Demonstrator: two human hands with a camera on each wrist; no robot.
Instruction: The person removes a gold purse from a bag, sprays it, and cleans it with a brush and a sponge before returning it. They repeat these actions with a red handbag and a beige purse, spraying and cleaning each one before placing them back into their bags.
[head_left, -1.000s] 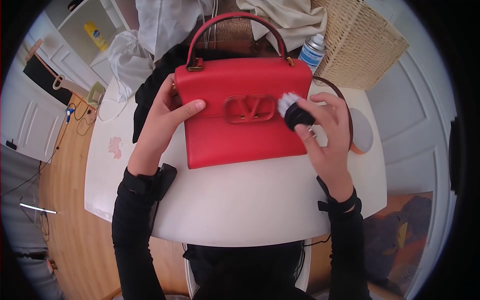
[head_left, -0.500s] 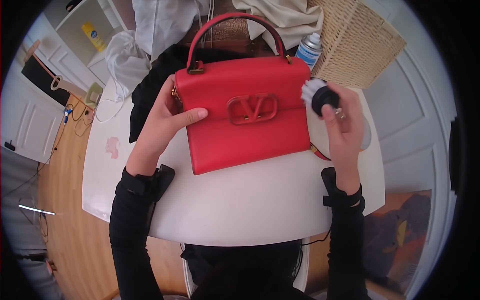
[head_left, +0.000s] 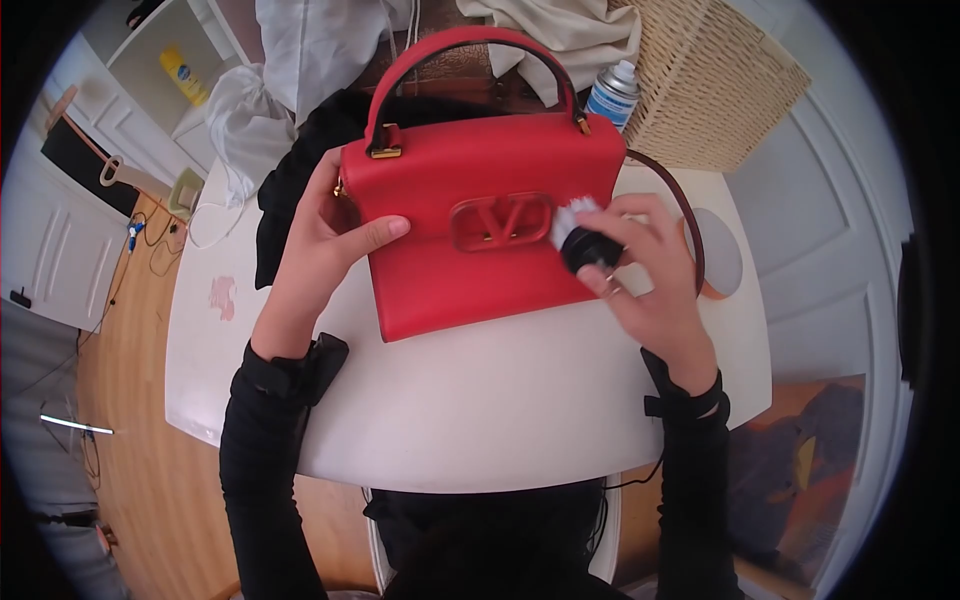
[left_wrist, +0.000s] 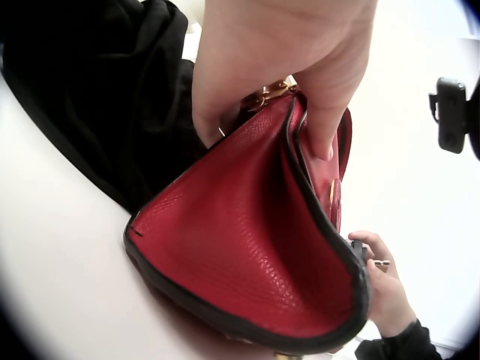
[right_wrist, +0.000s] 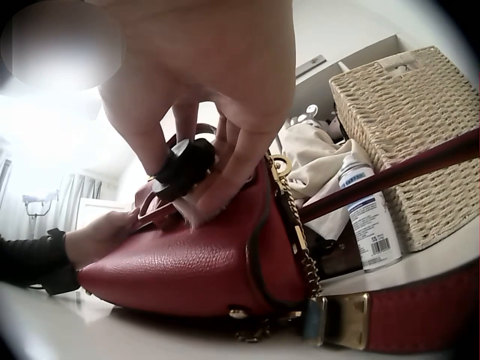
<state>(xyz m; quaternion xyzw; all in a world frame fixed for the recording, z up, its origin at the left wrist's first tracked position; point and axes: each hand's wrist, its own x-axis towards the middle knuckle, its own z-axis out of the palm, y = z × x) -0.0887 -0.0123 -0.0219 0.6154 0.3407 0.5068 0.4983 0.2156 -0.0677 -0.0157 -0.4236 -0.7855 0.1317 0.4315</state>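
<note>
A red handbag (head_left: pixel 490 290) with a top handle and a V emblem (head_left: pixel 502 222) stands on the white table, front facing me. My left hand (head_left: pixel 318 245) grips its left edge, thumb on the front flap and fingers behind. The left wrist view shows those fingers at the top of the bag's folded side panel (left_wrist: pixel 225 232). In my right hand (head_left: pixel 660 280) is a short brush (head_left: pixel 590 248) with a black body and white bristles, pinched between thumb and fingers. Its bristles are at the bag's front, just right of the emblem. The right wrist view shows the bristles (right_wrist: pixel 199 214) against the red leather.
Behind the bag lie black cloth (head_left: pixel 290 200) and pale fabric bags (head_left: pixel 335 50). A spray can (head_left: pixel 612 95) and a woven basket (head_left: pixel 715 85) stand at the back right. A strap (head_left: pixel 690 215) loops off the bag's right side, near a round grey object (head_left: pixel 718 255).
My right hand swung the brush right, past the bag's edge, then back left to the front beside the emblem. The bag shifted slightly while my left hand kept its hold.
</note>
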